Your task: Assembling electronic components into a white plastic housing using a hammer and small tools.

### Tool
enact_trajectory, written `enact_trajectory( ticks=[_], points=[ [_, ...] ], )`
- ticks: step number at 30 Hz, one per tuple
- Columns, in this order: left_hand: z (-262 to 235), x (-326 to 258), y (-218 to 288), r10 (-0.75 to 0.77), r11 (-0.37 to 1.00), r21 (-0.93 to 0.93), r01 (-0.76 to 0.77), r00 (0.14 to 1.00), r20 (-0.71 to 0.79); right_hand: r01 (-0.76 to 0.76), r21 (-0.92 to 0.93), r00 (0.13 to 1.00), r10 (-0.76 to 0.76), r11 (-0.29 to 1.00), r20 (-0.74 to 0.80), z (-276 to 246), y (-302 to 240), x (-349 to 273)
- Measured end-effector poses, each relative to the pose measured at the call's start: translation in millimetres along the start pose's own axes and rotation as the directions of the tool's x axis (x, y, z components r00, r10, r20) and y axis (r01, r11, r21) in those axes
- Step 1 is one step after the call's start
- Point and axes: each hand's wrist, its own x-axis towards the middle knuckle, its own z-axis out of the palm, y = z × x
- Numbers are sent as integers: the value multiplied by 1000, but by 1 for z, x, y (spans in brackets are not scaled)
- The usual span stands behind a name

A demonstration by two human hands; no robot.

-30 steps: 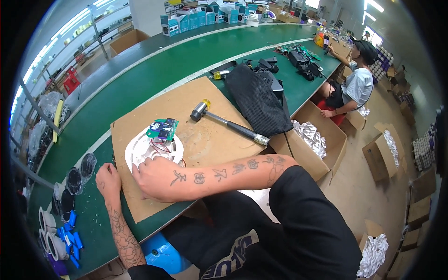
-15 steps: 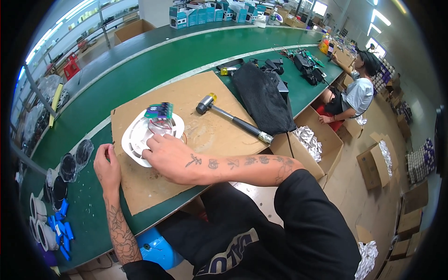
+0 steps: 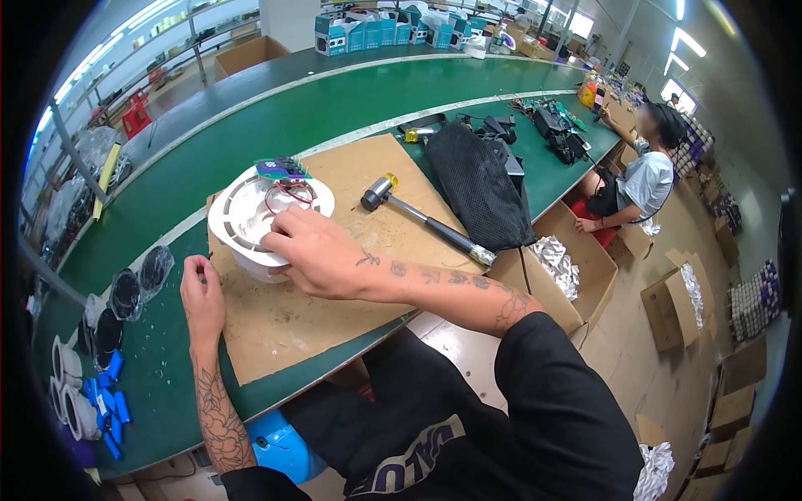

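My right hand (image 3: 313, 255) is closed on the near rim of a round white plastic housing (image 3: 238, 242), which is tilted above the cardboard sheet (image 3: 276, 346). A green circuit board (image 3: 281, 169) rests at the housing's far edge, with thin red and dark wires running down inside. At the cardboard's left edge is my left hand (image 3: 202, 296), its fingers curled together; whatever may be between them is too small to tell. A mallet (image 3: 426, 221) with a black and yellow head lies on the cardboard to the right.
Beyond the mallet lies a black mesh pouch (image 3: 476, 184), near adapters and boards. Blue cylindrical cells (image 3: 107, 409), white rings (image 3: 79, 409) and bagged black discs (image 3: 125, 292) are at left. An open carton (image 3: 576, 267) stands right of the bench. Farther right sits a co-worker (image 3: 647, 179).
My right hand has raised and tilted the white housing, so its side wall now shows. The circuit board has tipped with it. My left hand stays by the cardboard's left edge, fingers curled.
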Motion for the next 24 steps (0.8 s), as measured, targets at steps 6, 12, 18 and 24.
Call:
enact_trajectory(
  ticks=[6, 12, 18, 24],
  points=[
    [2, -2, 3, 6, 1000, -11, -5, 998, 61, 61, -61, 994, -55, 996, 95, -2, 1, -4],
    [4, -4, 7, 21, 999, -49, -16, 995, 97, 79, -50, 992, -73, 996, 105, 4, 0, -9],
    [6, -7, 18, 144, 982, -135, -132, 986, 82, 81, -38, 994, -78, 996, 79, 4, 2, -8],
    [9, -13, 11, 230, 873, -480, -89, 942, 244, 71, 49, 997, -72, 996, 28, 5, 2, -10]
  ],
)
